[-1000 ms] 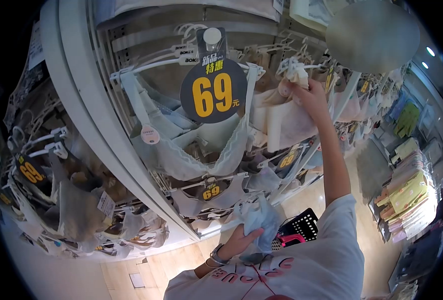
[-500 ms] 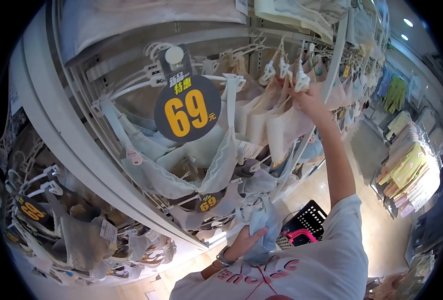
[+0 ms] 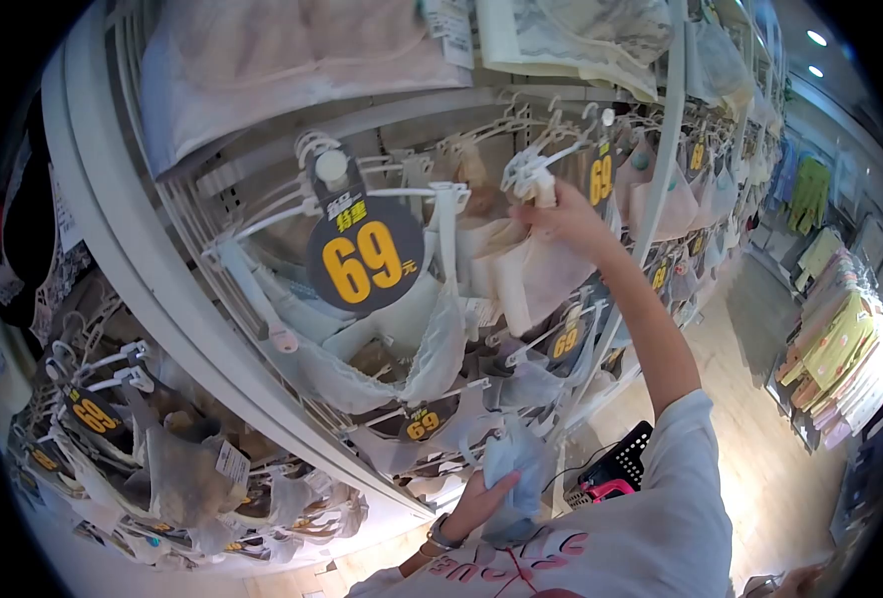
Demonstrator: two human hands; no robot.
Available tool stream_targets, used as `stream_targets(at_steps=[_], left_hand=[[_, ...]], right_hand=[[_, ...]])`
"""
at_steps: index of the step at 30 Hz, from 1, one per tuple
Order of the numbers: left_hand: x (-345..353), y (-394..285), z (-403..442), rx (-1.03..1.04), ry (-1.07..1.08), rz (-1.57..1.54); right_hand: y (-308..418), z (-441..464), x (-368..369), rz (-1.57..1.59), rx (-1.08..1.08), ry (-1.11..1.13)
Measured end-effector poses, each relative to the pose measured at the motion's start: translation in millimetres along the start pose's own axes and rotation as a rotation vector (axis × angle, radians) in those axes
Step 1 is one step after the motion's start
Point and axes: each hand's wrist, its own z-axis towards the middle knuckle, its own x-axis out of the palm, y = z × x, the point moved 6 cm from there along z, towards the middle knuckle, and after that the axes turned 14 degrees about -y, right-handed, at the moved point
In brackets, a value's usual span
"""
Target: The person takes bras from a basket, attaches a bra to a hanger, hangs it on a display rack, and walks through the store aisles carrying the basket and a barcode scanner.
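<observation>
My right hand (image 3: pixel 564 221) is raised at the rack, its fingers closed round the hanger ends and straps of pale pink bras (image 3: pixel 546 274). Low in front of my chest, my left hand (image 3: pixel 485 501) grips a light blue garment (image 3: pixel 513 463), its thumb across the fabric. Left of my right hand hangs a pale mint bra (image 3: pixel 382 349), partly behind a round dark price tag (image 3: pixel 367 257) reading 69.
Beyond the white upright (image 3: pixel 202 309), more bras (image 3: pixel 187 473) hang at the left. A black perforated basket (image 3: pixel 629 458) with a pink handle sits low near my body. Folded-looking clothes (image 3: pixel 840 339) hang on a rack at the far right.
My right hand has shifted a little left and down in view, and the pink bras it holds are bunched closer together. My left hand still holds the blue garment. The view has shifted.
</observation>
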Motion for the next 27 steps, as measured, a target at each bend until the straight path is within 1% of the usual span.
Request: stream_targets(at_steps=[3, 4, 7, 8, 11, 14, 17, 21, 27], left_hand=[[-6, 3, 2, -0.011, -0.043, 0.059], [-7, 2, 1, -0.01, -0.059, 0.056], [-10, 7, 3, -0.015, -0.099, 0.048], [-11, 10, 3, -0.019, -0.107, 0.045], [-10, 9, 2, 0.03, -0.124, 0.054], [-12, 8, -1, 0.031, -0.154, 0.06], [-15, 13, -1, 0.074, -0.135, 0.065], [-12, 13, -4, 0.087, -0.132, 0.056], [-9, 24, -1, 0.105, -0.101, 0.069]], right_hand=[[-7, 14, 10, -0.147, 0.018, 0.118], [-13, 24, 13, -0.259, 0.01, 0.109], [2, 27, 30, -0.087, -0.029, 0.151], [8, 23, 29, -0.158, 0.044, 0.147], [-16, 50, 30, -0.258, -0.032, 0.127], [-22, 54, 23, -0.209, -0.094, 0.053], [-22, 48, 17, -0.258, -0.048, 0.133], [-26, 50, 10, -0.192, -0.047, 0.171], [-13, 37, 10, -0.146, -0.003, 0.227]])
